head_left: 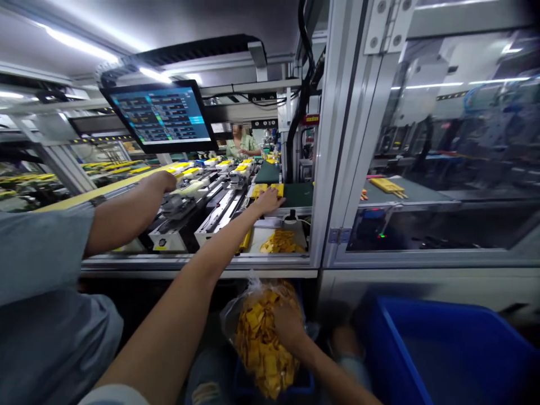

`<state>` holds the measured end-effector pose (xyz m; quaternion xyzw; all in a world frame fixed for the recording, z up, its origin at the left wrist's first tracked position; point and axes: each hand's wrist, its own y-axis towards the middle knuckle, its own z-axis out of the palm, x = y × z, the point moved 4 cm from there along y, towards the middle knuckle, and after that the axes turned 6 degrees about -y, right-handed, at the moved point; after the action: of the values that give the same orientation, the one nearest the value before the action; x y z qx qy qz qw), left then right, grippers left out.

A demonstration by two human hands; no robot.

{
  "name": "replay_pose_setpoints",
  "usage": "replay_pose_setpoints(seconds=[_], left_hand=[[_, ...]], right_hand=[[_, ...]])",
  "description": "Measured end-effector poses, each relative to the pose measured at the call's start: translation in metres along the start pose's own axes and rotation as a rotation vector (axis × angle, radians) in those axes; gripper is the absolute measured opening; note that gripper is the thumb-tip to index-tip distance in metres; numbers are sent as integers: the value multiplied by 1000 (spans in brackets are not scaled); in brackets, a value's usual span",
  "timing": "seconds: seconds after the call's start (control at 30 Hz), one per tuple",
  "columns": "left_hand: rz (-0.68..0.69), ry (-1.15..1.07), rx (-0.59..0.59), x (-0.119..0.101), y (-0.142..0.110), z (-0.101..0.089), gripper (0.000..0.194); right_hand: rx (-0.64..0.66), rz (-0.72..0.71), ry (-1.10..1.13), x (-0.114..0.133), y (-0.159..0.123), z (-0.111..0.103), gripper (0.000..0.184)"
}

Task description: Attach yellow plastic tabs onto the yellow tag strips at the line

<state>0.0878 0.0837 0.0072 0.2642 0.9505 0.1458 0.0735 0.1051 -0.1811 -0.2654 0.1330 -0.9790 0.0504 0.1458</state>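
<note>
Right hand (289, 325) touches flat yellow pieces (260, 344).

Bench (198, 274): pale front edge, metal frame strip run along it. Rails (228, 209) are mounted lengthwise, with metal fixtures (239, 179) set on them; yellow pieces (242, 167) are carried on the farther fixtures. To the right, a dark green belt (298, 194) is fitted, with flat yellow packs (277, 190) laid side by side near its left end. In front of the belt, a pale plate (256, 241) is placed; small yellow scraps (280, 242) are heaped loosely on it. A yellow bar (246, 241) is seen at the plate's left edge, partly hidden.
</note>
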Motion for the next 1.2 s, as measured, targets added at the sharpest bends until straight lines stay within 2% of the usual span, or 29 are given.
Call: replay_pose_setpoints(seconds=[0.1, 0.17, 0.23, 0.33, 0.43, 0.5, 0.57, 0.6, 0.63, 0.7, 0.77, 0.83, 0.93, 1.0, 1.1, 1.2], left_hand=[[-43, -8, 58, -9, 11, 9, 71], [20, 13, 59, -17, 3, 12, 77], [177, 45, 17, -27, -14, 12, 68], [402, 15, -104, -37, -52, 5, 38], [524, -234, -266, -45, -102, -12, 36], [447, -506, -427, -48, -140, -25, 27], [161, -807, -543, -47, -181, -28, 22], [-22, -960, -518, -46, -201, -20, 26], [-193, -1111, -423, -49, -222, -6, 31], [-451, -1396, -84, -63, -264, 37, 42], [-606, -1622, 239, -87, -305, 88, 49], [-717, -1769, 412, -116, -342, 138, 50], [-837, -1898, 504, -159, -384, 197, 51], [-880, -1937, 515, -182, -403, 220, 52], [-888, -1916, 571, -202, -422, 235, 56], [-903, -1901, 644, -209, -432, 239, 59]], right_hand=[[-54, 64, 153, -8, -22, -14, 30], [-92, 82, 283, -15, -39, -24, 28], [-149, 111, 411, -25, -54, -35, 24], [-266, 191, 682, -45, -71, -51, 29], [-378, 203, 929, -66, -83, -68, 29], [-478, 210, 1045, -83, -91, -79, 33], [-580, 243, 1095, -100, -100, -90, 36], [-626, 270, 1098, -109, -105, -94, 37], [-663, 302, 1094, -117, -109, -97, 38], [-707, 374, 1099, -133, -119, -101, 41], [-679, 422, 1130, -143, -127, -100, 45], [-599, 435, 1164, -148, -134, -94, 47], [-431, 440, 1178, -148, -146, -77, 50], [-323, 478, 1143, -146, -154, -62, 50], [-157, 497, 1014, -140, -166, -41, 38], [-18, 427, 852, -132, -176, -27, 20]])
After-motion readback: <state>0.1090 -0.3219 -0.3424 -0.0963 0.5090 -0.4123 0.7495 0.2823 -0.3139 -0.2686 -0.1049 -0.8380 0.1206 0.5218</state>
